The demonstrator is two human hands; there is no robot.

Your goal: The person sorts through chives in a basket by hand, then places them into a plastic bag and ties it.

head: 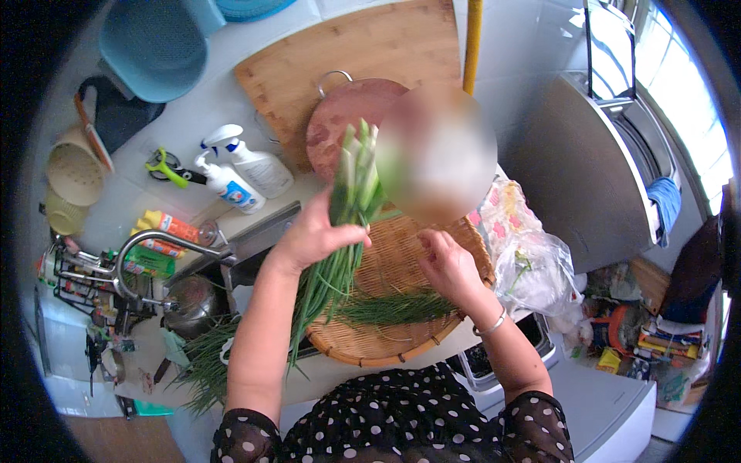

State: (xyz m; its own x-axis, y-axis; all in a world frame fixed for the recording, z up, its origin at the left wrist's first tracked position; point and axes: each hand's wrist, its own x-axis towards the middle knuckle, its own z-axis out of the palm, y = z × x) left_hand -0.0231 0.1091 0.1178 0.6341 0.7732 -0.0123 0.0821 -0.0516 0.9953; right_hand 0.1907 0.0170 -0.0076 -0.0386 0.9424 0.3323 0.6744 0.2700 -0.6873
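My left hand (312, 234) grips a bunch of thin scallions (353, 191), the pale stem ends pointing up and the long green leaves trailing down past my forearm. Below it stands a round woven bamboo basket (393, 260). More thin green leaves (399, 308) lie across the basket's near part. Over the basket's right side hovers my right hand (448, 263), its fingers curled and pinched together; whether something thin is between them is hidden. Another heap of fine green leaves (208, 362) rests on the counter left of my left forearm.
A round cutting board (341, 116) leans on a larger wooden board (278, 75) behind the basket. A blurred patch covers the area to its right. A clear plastic bag (541, 278) sits right of the basket. Leftward are a curved faucet (124, 254), a metal pot (194, 304) and a pump bottle (234, 188).
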